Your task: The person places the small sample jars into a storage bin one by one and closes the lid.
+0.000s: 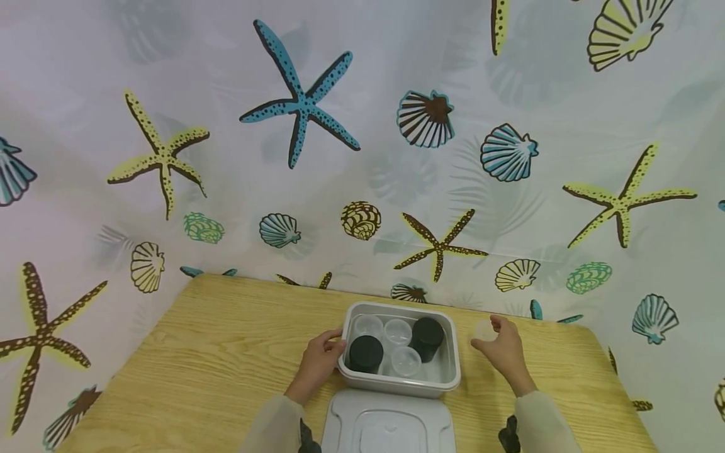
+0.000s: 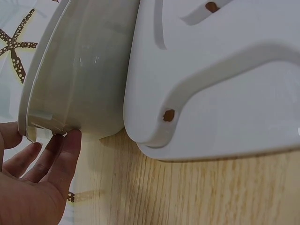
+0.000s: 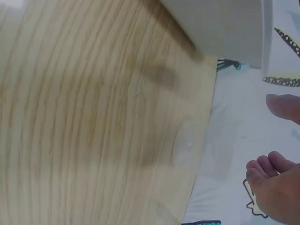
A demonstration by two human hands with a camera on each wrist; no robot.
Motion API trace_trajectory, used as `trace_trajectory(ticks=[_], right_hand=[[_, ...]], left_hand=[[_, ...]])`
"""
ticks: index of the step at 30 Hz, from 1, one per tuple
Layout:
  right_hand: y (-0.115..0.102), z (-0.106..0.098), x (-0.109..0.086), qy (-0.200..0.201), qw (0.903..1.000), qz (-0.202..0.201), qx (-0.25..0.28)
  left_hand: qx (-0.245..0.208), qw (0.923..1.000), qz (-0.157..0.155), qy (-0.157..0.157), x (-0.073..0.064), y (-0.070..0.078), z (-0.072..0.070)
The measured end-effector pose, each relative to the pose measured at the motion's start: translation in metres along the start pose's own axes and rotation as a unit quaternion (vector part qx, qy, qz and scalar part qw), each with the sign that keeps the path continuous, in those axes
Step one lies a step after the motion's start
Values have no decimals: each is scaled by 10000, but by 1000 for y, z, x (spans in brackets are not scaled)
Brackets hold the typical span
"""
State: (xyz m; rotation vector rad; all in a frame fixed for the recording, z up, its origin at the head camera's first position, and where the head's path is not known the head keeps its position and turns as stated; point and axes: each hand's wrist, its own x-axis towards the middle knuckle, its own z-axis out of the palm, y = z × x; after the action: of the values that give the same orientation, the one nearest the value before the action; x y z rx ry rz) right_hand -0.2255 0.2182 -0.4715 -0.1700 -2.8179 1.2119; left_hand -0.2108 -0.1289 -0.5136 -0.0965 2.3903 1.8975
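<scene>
A pale grey rectangular tub (image 1: 399,385) stands on the table, holding three clear plastic cups (image 1: 406,362) and two black cylinders (image 1: 366,352). My left hand (image 1: 318,363) grips the tub's left end; in the left wrist view, its fingers touch the outer wall (image 2: 79,70) under the rim, with the thumb at the rim. To the right of the tub, my right hand (image 1: 504,352) holds a translucent cup (image 1: 484,330) between thumb and fingers. That same cup (image 3: 187,145) looks faint in the right wrist view, beyond the fingertips.
A white lid (image 1: 391,428) with moulded grooves lies on the table just in front of the tub. The wood-grain table (image 1: 238,340) spreads to both sides. A white curtain (image 1: 362,170) printed with starfish and shells hangs behind and around it.
</scene>
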Motion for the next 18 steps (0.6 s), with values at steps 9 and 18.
trace_trajectory(ticks=[9,18], right_hand=[[17,-8,7,-98,9999,86,-94],[29,-11,13,-136,9993,328,-121]], left_hand=[[26,10000,21,-29,-1,2,-1],[-48,10000,57,-54,-1,0,-1]])
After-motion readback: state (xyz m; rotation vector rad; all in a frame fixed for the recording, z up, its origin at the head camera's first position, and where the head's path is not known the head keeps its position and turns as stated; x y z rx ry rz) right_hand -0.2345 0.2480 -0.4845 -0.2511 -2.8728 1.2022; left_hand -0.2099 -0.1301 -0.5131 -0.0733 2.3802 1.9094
